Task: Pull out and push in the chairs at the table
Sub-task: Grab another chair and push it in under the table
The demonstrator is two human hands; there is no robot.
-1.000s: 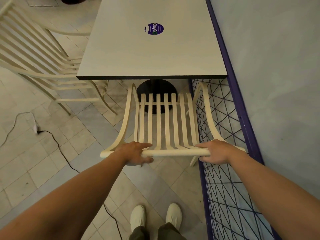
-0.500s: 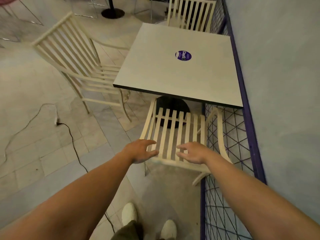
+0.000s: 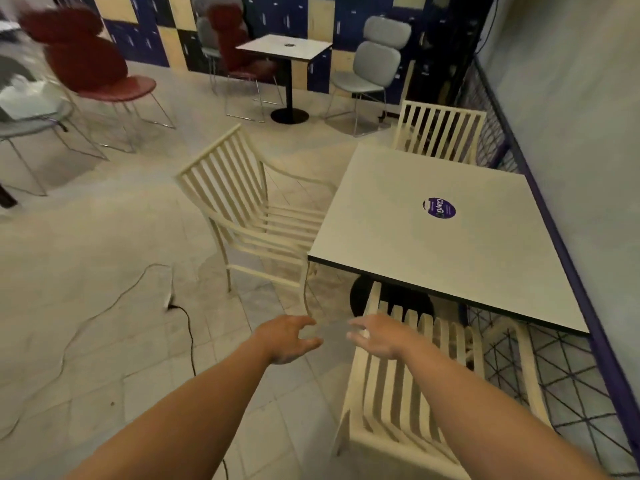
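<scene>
A white square table (image 3: 433, 244) with a purple sticker stands by the right wall. Three cream slatted chairs surround it. The near chair (image 3: 408, 393) is tucked under the front edge, below my right forearm. The left chair (image 3: 249, 209) stands angled at the table's left side, its seat partly under the top. The far chair (image 3: 440, 133) sits behind the table. My left hand (image 3: 287, 337) hovers over the floor, fingers loosely spread, holding nothing. My right hand (image 3: 377, 336) floats above the near chair's slats, relaxed, also holding nothing.
A purple wire fence (image 3: 554, 368) runs along the right wall beside the near chair. A black cable and plug (image 3: 173, 303) lie on the tiled floor at left. Red chairs (image 3: 100, 67), a grey chair (image 3: 374, 64) and a second table (image 3: 287, 50) stand further back.
Both hands let go of the near chair's backrest and lifted off it. My view swung up and left, bringing the left chair and the room into sight.
</scene>
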